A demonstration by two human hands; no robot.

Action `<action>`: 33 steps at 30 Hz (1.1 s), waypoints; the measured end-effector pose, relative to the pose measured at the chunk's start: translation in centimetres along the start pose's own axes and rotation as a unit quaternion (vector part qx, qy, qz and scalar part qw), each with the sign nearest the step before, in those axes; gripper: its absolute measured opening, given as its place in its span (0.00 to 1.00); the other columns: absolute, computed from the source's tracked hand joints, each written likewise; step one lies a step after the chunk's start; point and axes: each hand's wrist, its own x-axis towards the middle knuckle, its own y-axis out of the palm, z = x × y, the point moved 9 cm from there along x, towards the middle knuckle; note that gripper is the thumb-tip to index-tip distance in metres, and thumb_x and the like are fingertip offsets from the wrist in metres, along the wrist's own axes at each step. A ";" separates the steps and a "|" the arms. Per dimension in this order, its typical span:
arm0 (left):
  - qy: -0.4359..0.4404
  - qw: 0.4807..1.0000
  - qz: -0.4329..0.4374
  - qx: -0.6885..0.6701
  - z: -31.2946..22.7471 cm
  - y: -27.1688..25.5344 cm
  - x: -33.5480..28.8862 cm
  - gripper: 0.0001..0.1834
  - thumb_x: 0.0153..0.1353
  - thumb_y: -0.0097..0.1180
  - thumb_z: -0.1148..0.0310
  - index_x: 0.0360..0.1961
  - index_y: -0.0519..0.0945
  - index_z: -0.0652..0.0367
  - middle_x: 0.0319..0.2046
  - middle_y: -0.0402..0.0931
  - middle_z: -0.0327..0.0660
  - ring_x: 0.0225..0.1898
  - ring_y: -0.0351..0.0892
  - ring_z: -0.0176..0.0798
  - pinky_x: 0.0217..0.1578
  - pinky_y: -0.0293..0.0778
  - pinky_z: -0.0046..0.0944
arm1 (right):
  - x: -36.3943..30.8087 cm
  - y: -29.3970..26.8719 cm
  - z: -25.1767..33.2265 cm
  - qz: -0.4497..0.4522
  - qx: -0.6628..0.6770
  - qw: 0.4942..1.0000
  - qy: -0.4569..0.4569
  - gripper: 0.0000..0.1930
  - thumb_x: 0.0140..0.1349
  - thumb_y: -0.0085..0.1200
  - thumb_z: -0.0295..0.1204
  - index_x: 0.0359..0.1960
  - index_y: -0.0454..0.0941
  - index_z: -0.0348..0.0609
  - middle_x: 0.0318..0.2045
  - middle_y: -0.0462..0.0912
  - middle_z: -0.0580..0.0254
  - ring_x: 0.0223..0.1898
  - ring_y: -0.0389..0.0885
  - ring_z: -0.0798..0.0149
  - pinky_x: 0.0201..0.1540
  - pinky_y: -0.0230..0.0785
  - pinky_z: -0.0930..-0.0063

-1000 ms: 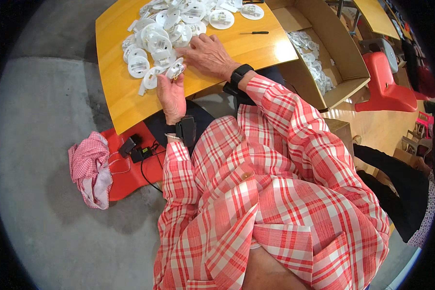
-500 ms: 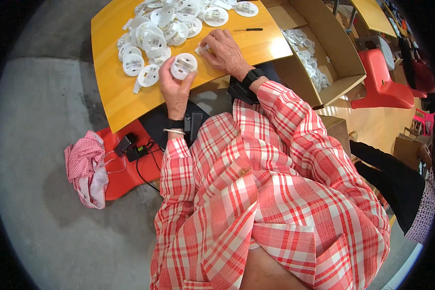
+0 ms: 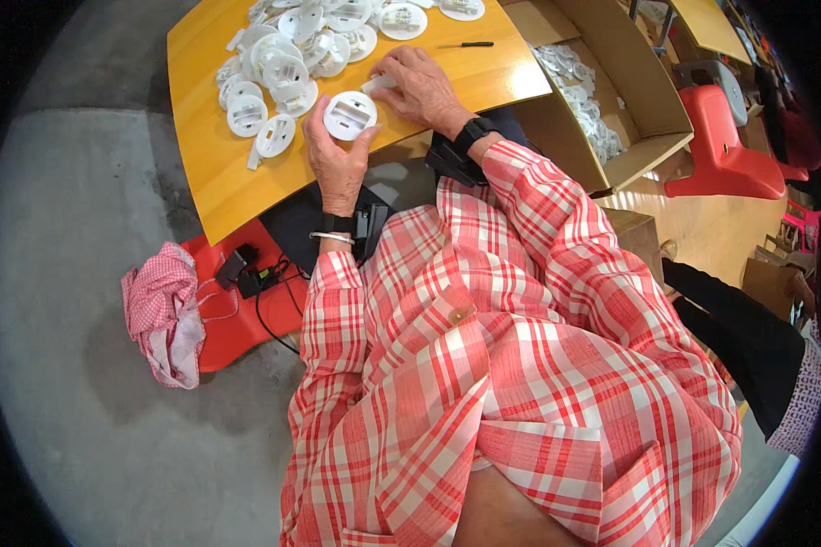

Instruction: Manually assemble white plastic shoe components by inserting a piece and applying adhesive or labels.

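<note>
My left hand [image 3: 339,166] grips a round white plastic disc [image 3: 350,116] by its rim, thumb on the right and fingers on the left. The disc's face, with a rectangular recess, is turned up. Just to its right, my right hand [image 3: 417,88] has its fingers closed on a small white plastic piece [image 3: 379,83], shaped like a flat cover. Beyond both hands lies a heap of similar white discs [image 3: 283,68] on the yellow table [image 3: 212,173]. One loose disc [image 3: 275,136] rests near the heap's front edge, beside a small white strip.
A dark screwdriver [image 3: 466,45] lies on the table at the right. Past the table's right edge stands a cardboard box [image 3: 648,150] holding more white parts. Red chairs [image 3: 721,150] are at the right; another red seat [image 3: 233,337] at the left bears a cloth and black cables.
The disc in my left hand has turned, so its recess now shows more plainly. My right hand has shifted slightly, and the small white piece it holds shows more.
</note>
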 end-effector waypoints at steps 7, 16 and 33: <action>0.017 0.998 0.010 0.058 -0.3 0.2 -0.1 0.37 0.45 0.67 0.68 0.55 0.63 0.64 0.48 0.67 0.51 0.49 0.68 0.52 0.50 0.65 0.45 | -0.2 -0.2 -0.9 -0.007 0.084 0.996 0.038 0.12 0.51 0.57 0.28 0.38 0.75 0.46 0.32 0.75 0.58 0.38 0.73 0.53 0.44 0.65 0.63; 0.010 0.999 0.006 0.051 -0.3 0.2 -0.1 0.37 0.45 0.67 0.68 0.56 0.63 0.64 0.48 0.67 0.52 0.49 0.69 0.52 0.50 0.66 0.44 | -0.3 -0.1 -1.6 0.004 0.095 0.992 0.084 0.12 0.52 0.54 0.26 0.40 0.74 0.46 0.32 0.78 0.58 0.38 0.74 0.54 0.43 0.66 0.64; -0.032 0.999 0.010 0.023 0.4 0.5 -0.1 0.39 0.42 0.69 0.68 0.55 0.63 0.63 0.46 0.70 0.51 0.47 0.72 0.51 0.48 0.68 0.43 | -0.1 -0.9 -1.2 -0.019 0.098 0.992 0.078 0.07 0.55 0.55 0.30 0.33 0.75 0.42 0.28 0.77 0.55 0.33 0.76 0.52 0.37 0.68 0.64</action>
